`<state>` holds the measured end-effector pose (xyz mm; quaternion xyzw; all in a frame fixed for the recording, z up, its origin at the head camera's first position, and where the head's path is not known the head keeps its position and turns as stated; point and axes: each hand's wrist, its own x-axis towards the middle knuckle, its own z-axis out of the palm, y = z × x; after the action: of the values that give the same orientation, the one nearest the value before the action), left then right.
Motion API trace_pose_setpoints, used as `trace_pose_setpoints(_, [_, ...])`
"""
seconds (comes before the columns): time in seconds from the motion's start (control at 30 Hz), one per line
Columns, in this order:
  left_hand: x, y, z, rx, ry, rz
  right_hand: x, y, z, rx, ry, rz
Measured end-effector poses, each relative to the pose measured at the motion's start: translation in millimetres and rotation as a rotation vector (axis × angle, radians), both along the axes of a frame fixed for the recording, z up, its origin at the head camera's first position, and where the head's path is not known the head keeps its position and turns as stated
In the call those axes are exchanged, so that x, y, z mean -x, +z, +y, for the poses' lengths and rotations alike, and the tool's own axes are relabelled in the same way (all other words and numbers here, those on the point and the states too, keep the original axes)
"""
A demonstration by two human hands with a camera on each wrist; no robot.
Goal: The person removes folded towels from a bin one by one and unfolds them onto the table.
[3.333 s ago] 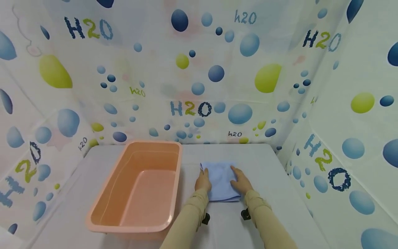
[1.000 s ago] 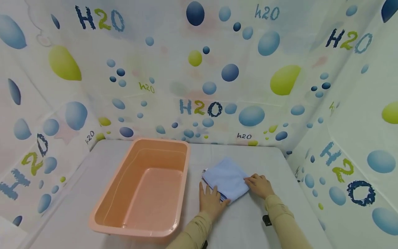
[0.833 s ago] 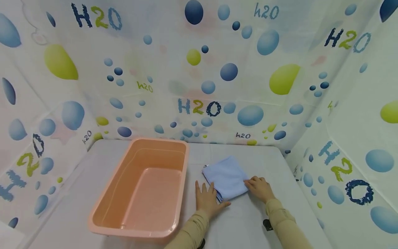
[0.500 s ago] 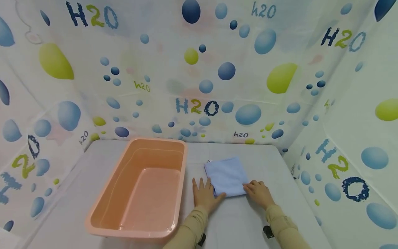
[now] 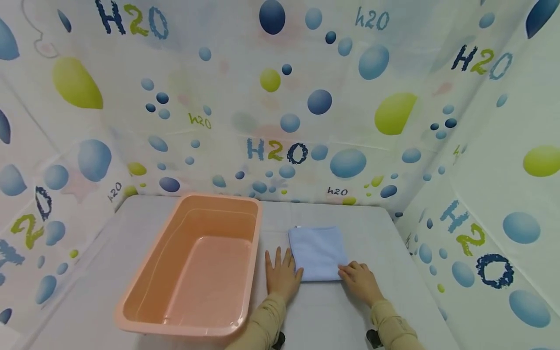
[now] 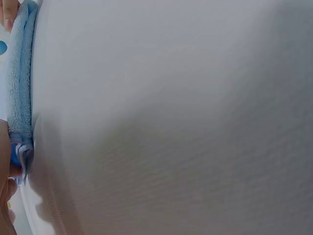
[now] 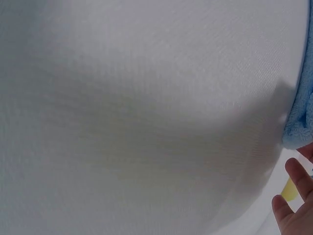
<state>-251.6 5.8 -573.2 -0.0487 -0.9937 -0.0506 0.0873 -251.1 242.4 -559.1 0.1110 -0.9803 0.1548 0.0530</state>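
Observation:
A folded light blue towel (image 5: pixel 316 253) lies flat on the white-covered table, its front edge roughly facing me. My left hand (image 5: pixel 281 277) rests at its left edge, fingers spread and straight, thumb touching the towel's lower left side. At the lower right corner my right hand (image 5: pixel 360 282) pinches the fabric, fingertips bent in together. The left wrist view shows the thick fold of the towel (image 6: pixel 22 73) side-on. In the right wrist view, the towel (image 7: pixel 301 122) shows its rounded corner beside loose fingers (image 7: pixel 299 178).
A large peach plastic basin (image 5: pixel 255 243) stands to the left, close beside my left hand. The white table (image 5: pixel 372 233) is walled at the back and sides by a sheet (image 5: pixel 227 97) printed with bubbles and H2O lettering.
Since one second ago the towel has turned clockwise from a slant to nearly square. My left hand has slid left along its edge; my right hand stays at its right corner, slightly nearer me.

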Motion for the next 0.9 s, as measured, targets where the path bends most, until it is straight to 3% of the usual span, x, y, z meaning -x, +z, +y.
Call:
trace_pose_setpoints(0.2, [-3.8,3.7,1,0.0,-0.027,0.071,-2.8,3.1,-5,0.037,-0.013,-0.022])
trace_pose_setpoints(0.4, [-11.6,6.6,5,0.012,-0.157,0.133,-3.9,7.6,-6,-0.005,-0.025,-0.012])
trace_pose_setpoints(0.53, [-15.9,1.6,5,0.006,-0.191,0.109,-4.6,8.3,-5,-0.004,-0.032,-0.025])
trace_pose_setpoints(0.9, [-21.9,-5.0,1,-0.094,-0.182,0.011,-8.1,-0.6,-9,0.006,-0.029,-0.031])
